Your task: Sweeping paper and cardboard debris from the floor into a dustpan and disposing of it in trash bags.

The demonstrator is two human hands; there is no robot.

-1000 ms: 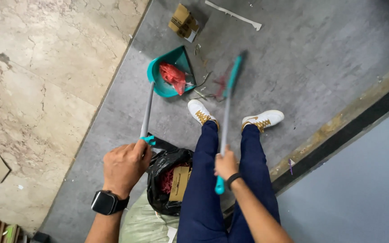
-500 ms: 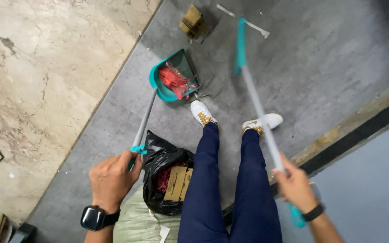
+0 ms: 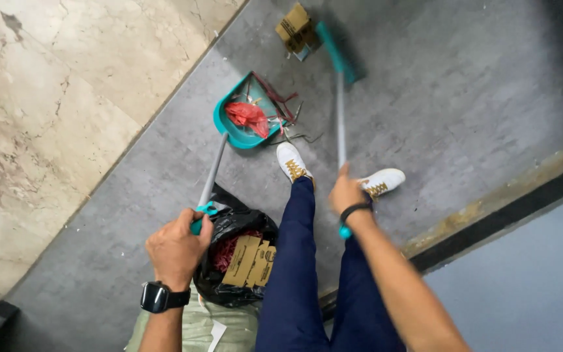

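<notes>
Broom (image 3: 340,98) is standing on the grey floor (image 3: 464,85), head beside a cardboard box (image 3: 294,27), right hand (image 3: 346,192) clamping its pole. Dustpan (image 3: 242,117) is holding red scraps, left hand (image 3: 177,244) gripping its handle.

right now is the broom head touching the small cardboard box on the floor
Cannot tell. In the head view the teal broom head lies right beside the cardboard box, their edges seeming to meet, but motion blur and shadow hide any contact or gap.

Grey floor (image 3: 464,85) bearing teal dustpan (image 3: 242,120), cardboard box (image 3: 294,29), black bag (image 3: 236,261).
</notes>
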